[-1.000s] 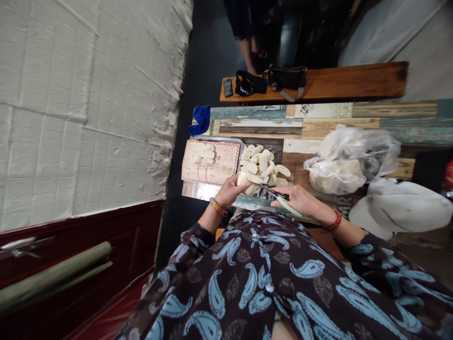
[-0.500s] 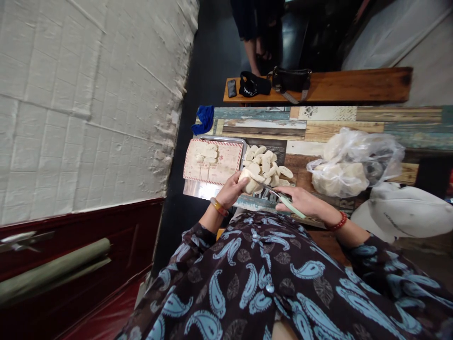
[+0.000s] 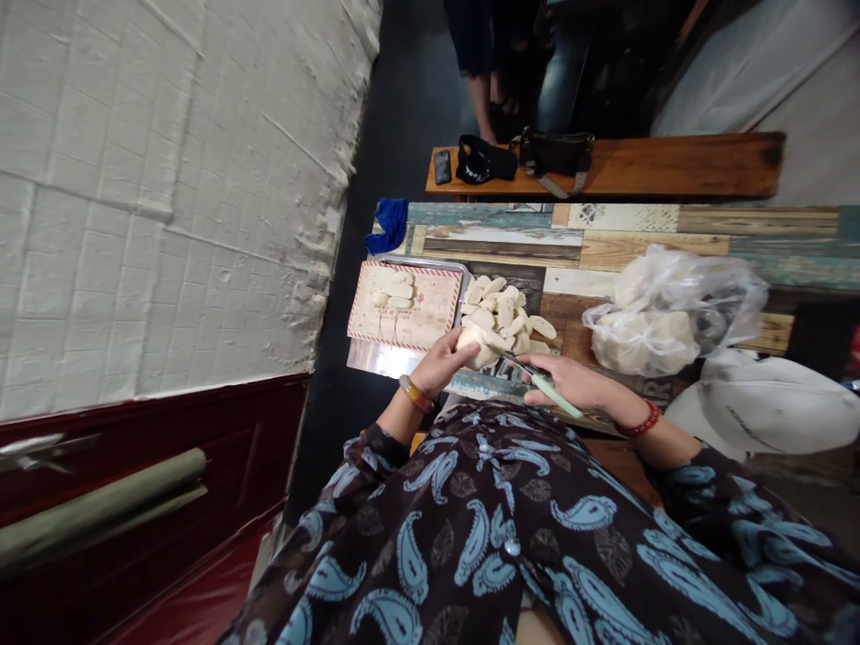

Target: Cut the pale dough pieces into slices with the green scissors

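My left hand (image 3: 440, 363) is closed around a pale bun (image 3: 476, 348), its thumb lying on top. In my right hand (image 3: 574, 381) is a knife with a pale green handle (image 3: 556, 397). Its blade reaches leftward to the cut side of the bun, where part of it is hidden. Just beyond the bun, many pale bread slices (image 3: 505, 311) lie heaped on the patchwork wooden table (image 3: 578, 280). To the left, several more slices (image 3: 401, 291) rest on a board with a red-striped edge (image 3: 436, 327), which lies over a metal tray (image 3: 463, 279).
A clear plastic bag (image 3: 645, 340) of pale buns stands on the right, near a white cap (image 3: 772, 408). A blue cloth (image 3: 390, 224) lies at the far left corner. Beyond the table, a bench (image 3: 672, 166) holds a phone, a black cap and a bag. A person's legs (image 3: 480, 98) are behind it.
My left thumb has moved slightly across the top of the bun. The knife and right hand are almost where they were; the view has shifted a little.
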Demonstrator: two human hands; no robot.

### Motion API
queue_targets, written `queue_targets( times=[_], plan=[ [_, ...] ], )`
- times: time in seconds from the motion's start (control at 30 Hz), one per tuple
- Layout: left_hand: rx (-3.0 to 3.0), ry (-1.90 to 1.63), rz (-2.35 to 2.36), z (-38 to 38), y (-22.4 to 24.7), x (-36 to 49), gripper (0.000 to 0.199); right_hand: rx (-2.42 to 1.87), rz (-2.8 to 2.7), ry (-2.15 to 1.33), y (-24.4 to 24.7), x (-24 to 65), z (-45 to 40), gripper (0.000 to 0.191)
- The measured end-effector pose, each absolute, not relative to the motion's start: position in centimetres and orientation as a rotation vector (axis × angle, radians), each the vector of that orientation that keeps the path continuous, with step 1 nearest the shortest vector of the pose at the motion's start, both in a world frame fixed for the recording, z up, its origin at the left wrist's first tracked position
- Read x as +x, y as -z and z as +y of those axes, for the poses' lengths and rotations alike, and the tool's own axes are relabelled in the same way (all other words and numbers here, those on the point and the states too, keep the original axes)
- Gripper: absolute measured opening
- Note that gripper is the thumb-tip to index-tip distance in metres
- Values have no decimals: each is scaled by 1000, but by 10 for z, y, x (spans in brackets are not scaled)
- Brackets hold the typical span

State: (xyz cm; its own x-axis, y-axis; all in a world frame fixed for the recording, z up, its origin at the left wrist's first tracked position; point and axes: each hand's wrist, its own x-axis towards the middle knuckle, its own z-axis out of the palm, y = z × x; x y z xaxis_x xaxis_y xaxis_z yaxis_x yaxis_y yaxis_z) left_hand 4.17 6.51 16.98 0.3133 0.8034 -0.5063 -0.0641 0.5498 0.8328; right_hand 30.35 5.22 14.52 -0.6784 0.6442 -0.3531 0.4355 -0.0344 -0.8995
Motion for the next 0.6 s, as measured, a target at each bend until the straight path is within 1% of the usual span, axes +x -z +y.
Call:
queue_targets(
  times=[0.1,0.27,0.33,0.47,0.6],
  plan=[
    [982,-593,1180,66,-169,43,54,-1194,-2067,-1771,-149,299,54,70],
    [1166,-488,1236,68,-172,45,53,-1190,-2104,-1787,-150,293,59,74],
    [1183,-462,1235,69,-173,45,53,-1191,-2094,-1800,-148,293,59,73],
    [1148,-443,1214,70,-173,43,53,-1201,-2033,-1790,-141,294,57,64],
    [1075,-496,1257,69,-169,43,53,-1203,-1973,-1781,-137,296,53,65]
  ],
)
